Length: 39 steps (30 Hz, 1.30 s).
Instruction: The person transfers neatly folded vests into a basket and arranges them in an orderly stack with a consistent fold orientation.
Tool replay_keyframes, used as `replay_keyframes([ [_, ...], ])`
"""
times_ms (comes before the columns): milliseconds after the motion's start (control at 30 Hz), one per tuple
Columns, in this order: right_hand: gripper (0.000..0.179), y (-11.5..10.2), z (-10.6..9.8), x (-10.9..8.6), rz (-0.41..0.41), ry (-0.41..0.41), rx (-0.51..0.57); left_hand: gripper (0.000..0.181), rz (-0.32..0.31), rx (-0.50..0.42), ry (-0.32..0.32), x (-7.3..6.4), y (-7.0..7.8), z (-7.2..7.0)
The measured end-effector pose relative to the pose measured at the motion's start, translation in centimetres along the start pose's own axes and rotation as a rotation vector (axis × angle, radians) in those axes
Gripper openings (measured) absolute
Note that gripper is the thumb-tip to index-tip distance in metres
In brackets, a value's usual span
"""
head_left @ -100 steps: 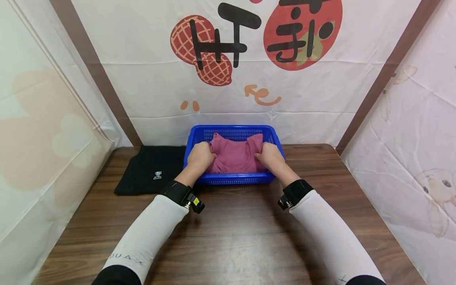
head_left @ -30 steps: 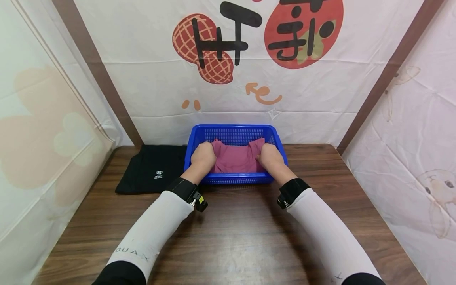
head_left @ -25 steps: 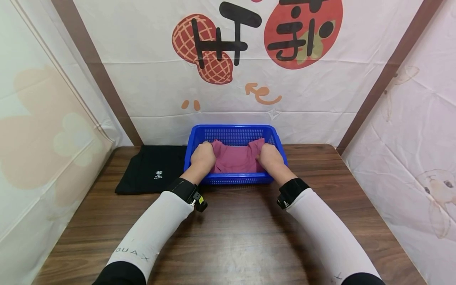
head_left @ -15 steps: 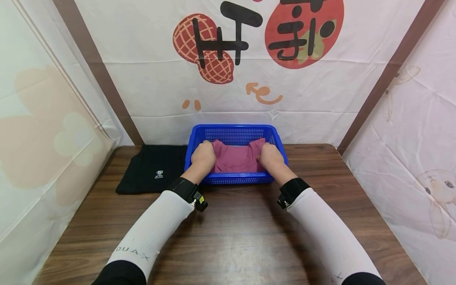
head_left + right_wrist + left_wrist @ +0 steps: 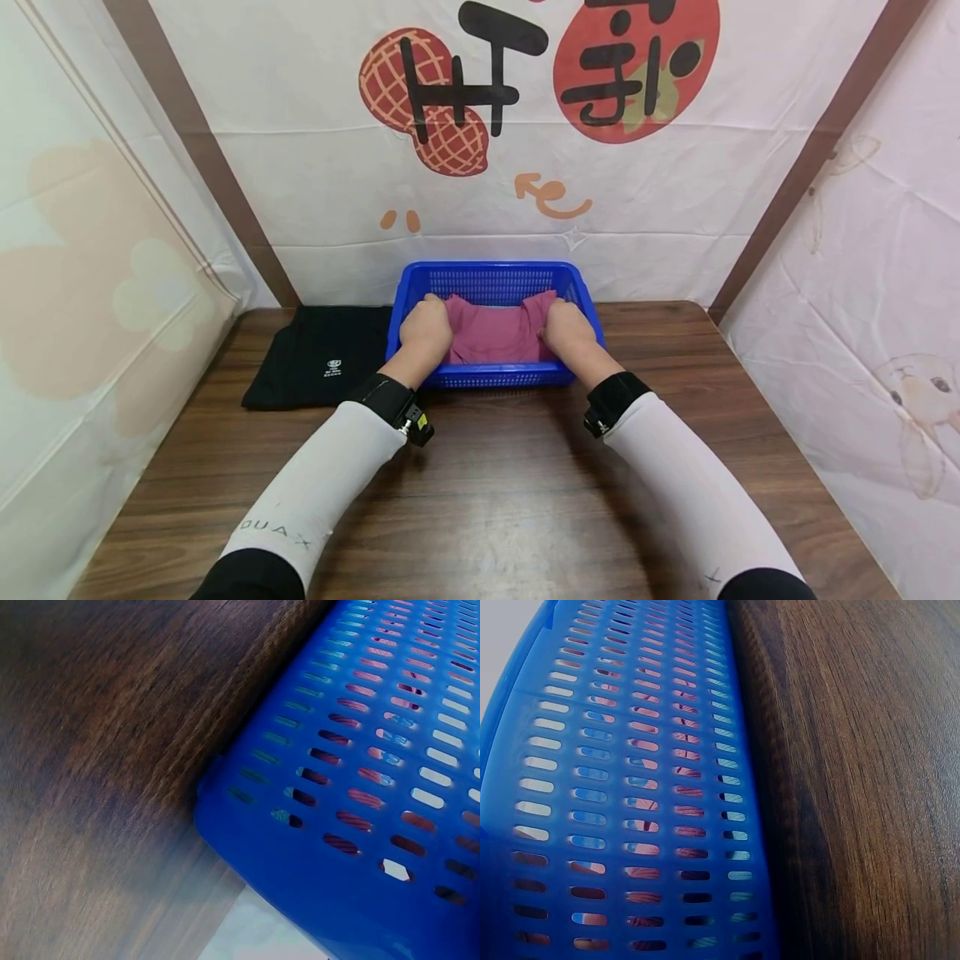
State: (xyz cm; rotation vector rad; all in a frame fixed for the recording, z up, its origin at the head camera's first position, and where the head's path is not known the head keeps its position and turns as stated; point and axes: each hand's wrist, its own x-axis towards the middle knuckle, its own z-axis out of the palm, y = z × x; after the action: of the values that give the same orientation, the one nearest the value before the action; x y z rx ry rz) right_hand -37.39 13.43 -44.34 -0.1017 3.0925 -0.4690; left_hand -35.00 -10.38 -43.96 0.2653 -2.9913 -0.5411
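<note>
A blue perforated plastic basket (image 5: 491, 273) stands at the back of the table, against the cloth wall. Inside it lies a pink shirt (image 5: 495, 335), its curved neckline facing me. My left hand (image 5: 427, 331) grips the shirt's left shoulder, and the right hand (image 5: 570, 331) grips the opposite shoulder; both reach in over the front rim. In the left wrist view the basket's slotted wall (image 5: 564, 780) fills the left side, with pink cloth and something pale greenish low behind the slots. The right wrist view has a basket corner (image 5: 300, 877). Neither wrist view shows fingers.
Left of the basket, close against it, lies a folded black garment (image 5: 322, 350) with a small white print. The brown wooden table (image 5: 495, 483) extends toward me. Printed cloth walls (image 5: 480, 221) enclose the back and both sides.
Compared with 3.3 s ago, the pink shirt's upper edge sits lower in the basket and my left hand is slightly farther right. Over the last second, hands and shirt stay almost still.
</note>
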Motion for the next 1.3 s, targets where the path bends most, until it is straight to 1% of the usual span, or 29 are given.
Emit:
replay_keyframes([
  [100,0.063,0.0,0.0,0.0,0.004,0.003,-0.003,0.050,-0.008,-0.001,0.001,0.0,0.1,0.0],
  [200,0.061,0.0,0.2,0.2,-0.003,0.018,-0.008,0.044,-0.007,-0.007,0.006,-0.1,0.1,-0.1],
  [300,0.060,0.1,0.2,0.2,-0.011,0.026,-0.011,0.037,0.007,-0.019,0.014,-0.4,0.2,-0.1],
  [400,0.062,0.0,0.2,0.1,-0.009,0.021,-0.009,0.036,0.028,-0.017,0.005,-0.6,0.2,-0.2],
  [567,0.065,-0.1,0.1,-0.2,-0.003,0.010,-0.004,0.039,0.047,0.001,-0.014,-0.9,0.4,-0.3],
  [700,0.068,-0.1,0.1,-0.3,-0.018,0.019,-0.011,0.042,0.067,0.030,-0.032,-1.1,0.9,-0.4],
  [833,0.072,-0.1,-0.1,-0.5,-0.030,0.025,-0.006,0.045,0.080,0.055,-0.029,-1.3,1.3,-0.4],
  [933,0.069,-0.1,-0.1,-0.6,-0.036,0.026,0.010,0.050,0.086,0.063,-0.017,-1.5,1.5,-0.5],
  [1067,0.063,-0.1,-0.1,-0.7,-0.044,0.051,0.025,0.057,0.107,0.061,-0.012,-1.9,1.6,-0.8],
  [1133,0.059,-0.1,0.0,-0.7,-0.052,0.077,0.026,0.054,0.124,0.059,-0.004,-2.0,1.6,-1.0],
  [1300,0.052,0.0,0.0,-0.9,-0.119,0.154,0.002,0.048,0.159,0.066,0.024,-2.2,1.7,-1.3],
])
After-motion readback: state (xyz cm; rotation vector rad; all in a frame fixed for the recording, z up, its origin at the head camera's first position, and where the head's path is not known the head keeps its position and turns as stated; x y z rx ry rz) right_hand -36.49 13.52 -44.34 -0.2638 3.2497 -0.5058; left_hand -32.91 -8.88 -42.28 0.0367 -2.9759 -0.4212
